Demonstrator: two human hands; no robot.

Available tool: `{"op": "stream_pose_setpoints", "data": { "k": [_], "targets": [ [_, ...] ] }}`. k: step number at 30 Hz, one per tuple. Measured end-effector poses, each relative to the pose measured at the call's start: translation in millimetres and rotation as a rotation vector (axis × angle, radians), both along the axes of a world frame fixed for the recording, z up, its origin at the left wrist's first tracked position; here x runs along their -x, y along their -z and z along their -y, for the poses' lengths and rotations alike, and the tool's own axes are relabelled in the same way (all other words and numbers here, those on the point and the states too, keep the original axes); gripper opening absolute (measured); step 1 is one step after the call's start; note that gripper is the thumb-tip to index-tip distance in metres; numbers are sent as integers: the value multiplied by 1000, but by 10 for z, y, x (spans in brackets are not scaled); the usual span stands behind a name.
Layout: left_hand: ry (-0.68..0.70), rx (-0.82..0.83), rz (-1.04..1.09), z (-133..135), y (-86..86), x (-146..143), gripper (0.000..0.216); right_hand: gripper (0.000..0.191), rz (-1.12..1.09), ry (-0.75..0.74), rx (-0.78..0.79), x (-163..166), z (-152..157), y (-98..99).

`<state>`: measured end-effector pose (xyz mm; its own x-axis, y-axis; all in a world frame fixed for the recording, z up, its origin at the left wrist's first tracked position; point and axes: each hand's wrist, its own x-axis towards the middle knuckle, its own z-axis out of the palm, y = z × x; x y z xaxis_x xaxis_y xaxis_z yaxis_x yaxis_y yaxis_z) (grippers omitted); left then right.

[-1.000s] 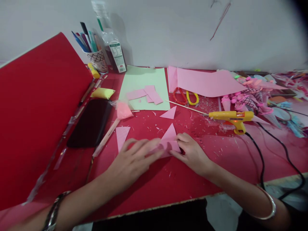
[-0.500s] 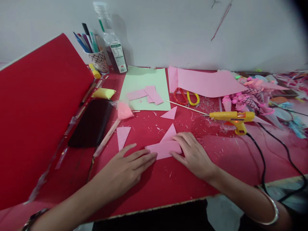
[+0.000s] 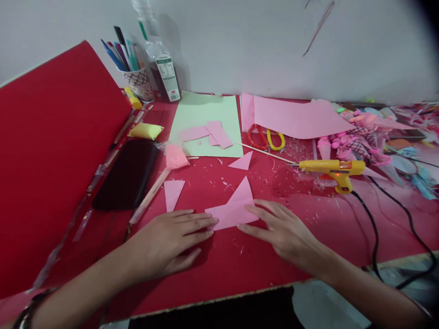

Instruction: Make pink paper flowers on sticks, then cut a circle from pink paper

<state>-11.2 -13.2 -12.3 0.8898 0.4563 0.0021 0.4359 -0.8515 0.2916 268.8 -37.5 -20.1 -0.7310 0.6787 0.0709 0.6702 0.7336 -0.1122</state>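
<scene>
Pink paper (image 3: 233,213) lies near centre on the surface, its ends partly hidden under your spread hands (image 3: 171,242); the far-left bottle's (image 3: 157,50) label (image 3: 168,75) is unreadably small, its top cut off.

Matt pink paper (image 3: 231,215) here on a smooth, faintly shiny, rough-edged red table (image 3: 236,265), with glossy yellow plastic on the glue gun (image 3: 329,167), seemingly clear plastic on the bottle (image 3: 164,71), and bare wood on the thin stick (image 3: 267,153)!
</scene>
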Motion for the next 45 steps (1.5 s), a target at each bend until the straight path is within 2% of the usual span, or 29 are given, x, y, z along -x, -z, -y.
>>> {"op": "stream_pose_setpoints", "data": {
  "k": [4, 11, 15, 20, 24, 27, 32, 37, 41, 42, 45],
  "targets": [
    [23, -25, -3, -18, 11, 18, 40, 60, -21, 81, 71, -144, 60, -27],
    [37, -116, 12, -24, 14, 45, 37, 52, -85, 161, 66, -268, 116, -4],
    [-3, -101, 67, -8, 12, 29, 37, 46, -135, 203, 69, -303, 87, -15],
    [-11, -31, 81, -8, -57, 4, 36, 29, -212, 219, 103, -138, -115, -191],
    [5, -6, -2, 1, -114, -35, 39, 45, -209, 141, 201, 105, -247, -285],
    [18, -25, 18, 22, -144, -103, 26, 52, -130, 93, 259, 221, -291, -271],
    [-43, 14, 98, 8, -240, -220, 19, 14, -117, 4, 362, 247, -339, -263],
    [-170, 93, 149, -56, -300, -272, 21, 17, -120, 68, 315, 238, -275, -304],
    [-173, 108, 77, -23, -228, -318, 40, 51, -120, 110, 265, 271, -102, -299],
    [-170, 113, 64, -8, -200, -332, 46, 54, -116, 117, 273, 279, -65, -286],
    [-175, 129, 50, 25, -149, -366, 51, 49, -151, 126, 299, 284, -25, -235]
  ]
}}
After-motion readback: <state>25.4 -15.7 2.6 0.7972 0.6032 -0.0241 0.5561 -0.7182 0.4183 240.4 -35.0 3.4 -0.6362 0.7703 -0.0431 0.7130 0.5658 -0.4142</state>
